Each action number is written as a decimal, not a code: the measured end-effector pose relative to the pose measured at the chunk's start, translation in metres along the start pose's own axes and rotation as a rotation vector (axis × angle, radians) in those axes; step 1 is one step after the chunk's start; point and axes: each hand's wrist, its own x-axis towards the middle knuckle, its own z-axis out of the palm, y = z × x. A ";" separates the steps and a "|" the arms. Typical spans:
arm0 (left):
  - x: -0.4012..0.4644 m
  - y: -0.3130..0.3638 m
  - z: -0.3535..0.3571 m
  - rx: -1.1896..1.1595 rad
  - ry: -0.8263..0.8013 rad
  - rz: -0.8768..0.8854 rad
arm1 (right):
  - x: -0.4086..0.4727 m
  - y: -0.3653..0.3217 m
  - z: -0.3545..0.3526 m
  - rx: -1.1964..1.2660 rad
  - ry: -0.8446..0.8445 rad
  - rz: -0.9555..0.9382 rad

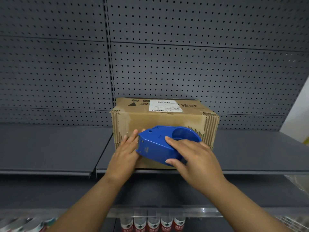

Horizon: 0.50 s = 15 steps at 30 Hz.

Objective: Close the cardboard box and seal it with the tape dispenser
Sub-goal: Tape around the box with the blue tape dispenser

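A brown cardboard box [160, 119] stands on the grey shelf, its top flaps down and a white shipping label [164, 106] on the far flap. A blue tape dispenser [160, 144] lies against the box's front face, its nose pointing left. My right hand [195, 161] grips the dispenser's body, with the fingers over its top and the thumb under its lower edge. My left hand [124, 153] lies flat against the box's front face at the dispenser's nose, fingers straight. Whether tape is stuck to the box I cannot tell.
The grey metal shelf [50, 148] runs left and right of the box, backed by a perforated grey panel [200, 64]. Below the shelf's front edge stand several bottles with red labels [153, 223]. Packaged goods show at the bottom left [25, 225].
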 end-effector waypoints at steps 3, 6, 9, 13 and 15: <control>-0.011 -0.008 -0.004 0.007 0.041 0.062 | -0.002 -0.001 0.003 -0.031 -0.007 -0.027; -0.018 -0.013 0.000 -0.033 0.159 0.024 | -0.004 -0.002 0.006 -0.052 -0.018 -0.046; -0.019 -0.008 -0.002 -0.080 0.279 -0.023 | -0.006 -0.002 0.008 -0.073 -0.013 -0.062; -0.018 0.008 -0.015 -0.274 0.356 -0.182 | -0.007 -0.001 0.010 -0.105 0.001 -0.083; -0.016 0.014 -0.022 -0.355 0.397 -0.251 | -0.007 -0.002 0.010 -0.112 0.008 -0.096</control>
